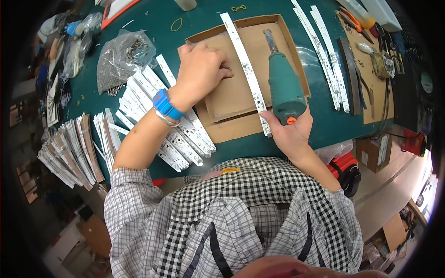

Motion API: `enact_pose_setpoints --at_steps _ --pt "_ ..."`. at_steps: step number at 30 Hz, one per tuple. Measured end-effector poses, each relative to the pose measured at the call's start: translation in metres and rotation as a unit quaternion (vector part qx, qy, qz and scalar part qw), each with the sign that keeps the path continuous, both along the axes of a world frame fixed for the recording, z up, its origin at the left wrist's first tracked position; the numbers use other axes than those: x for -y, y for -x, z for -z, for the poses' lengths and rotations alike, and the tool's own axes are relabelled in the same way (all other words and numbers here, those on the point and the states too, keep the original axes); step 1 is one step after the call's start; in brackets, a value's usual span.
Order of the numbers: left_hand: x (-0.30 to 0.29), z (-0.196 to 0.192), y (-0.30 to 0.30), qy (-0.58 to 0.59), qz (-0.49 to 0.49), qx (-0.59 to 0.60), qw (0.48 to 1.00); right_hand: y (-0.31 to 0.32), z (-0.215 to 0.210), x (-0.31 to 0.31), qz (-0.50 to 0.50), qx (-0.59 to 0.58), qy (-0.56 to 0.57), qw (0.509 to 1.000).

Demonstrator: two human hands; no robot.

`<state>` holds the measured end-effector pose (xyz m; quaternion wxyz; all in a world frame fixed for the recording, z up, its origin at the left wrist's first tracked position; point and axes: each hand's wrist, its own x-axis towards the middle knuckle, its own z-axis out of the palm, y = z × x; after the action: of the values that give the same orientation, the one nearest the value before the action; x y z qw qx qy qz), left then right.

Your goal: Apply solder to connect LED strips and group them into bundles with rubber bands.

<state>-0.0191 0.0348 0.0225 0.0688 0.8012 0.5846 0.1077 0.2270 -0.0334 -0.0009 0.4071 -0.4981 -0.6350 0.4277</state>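
- White circuit strip (245, 65) slants across the cardboard tray (220, 99), its near end against the thumb of the right hand (294, 134)
- Green power tool (283, 83) is just right of the strip, its butt at that hand; the other fingers are mostly hidden, so their grip cannot be told
- Left hand (201, 67) is over the tray, fingers bent; too small to tell whether it pinches anything
- Strip heap (143, 92) spreads beneath the left forearm (146, 139)
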Motion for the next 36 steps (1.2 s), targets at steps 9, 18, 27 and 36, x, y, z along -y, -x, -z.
enact_pose_setpoints --at_steps 9,18,27,36 --pt "0.010 -0.005 0.007 0.023 0.013 0.096 0.995 -0.008 -0.001 -0.001 -0.020 -0.014 0.081 0.996" --pt "0.038 -0.039 -0.014 0.093 -0.006 0.404 0.910 -0.013 -0.041 -0.013 -0.049 -0.137 -0.010 0.989" --pt "0.055 -0.052 -0.047 0.169 0.005 0.559 0.812 0.006 -0.047 -0.013 -0.045 -0.295 0.039 0.954" --pt "0.059 -0.046 -0.050 0.128 0.045 0.507 0.851 0.004 -0.043 -0.014 -0.036 -0.295 0.062 0.953"
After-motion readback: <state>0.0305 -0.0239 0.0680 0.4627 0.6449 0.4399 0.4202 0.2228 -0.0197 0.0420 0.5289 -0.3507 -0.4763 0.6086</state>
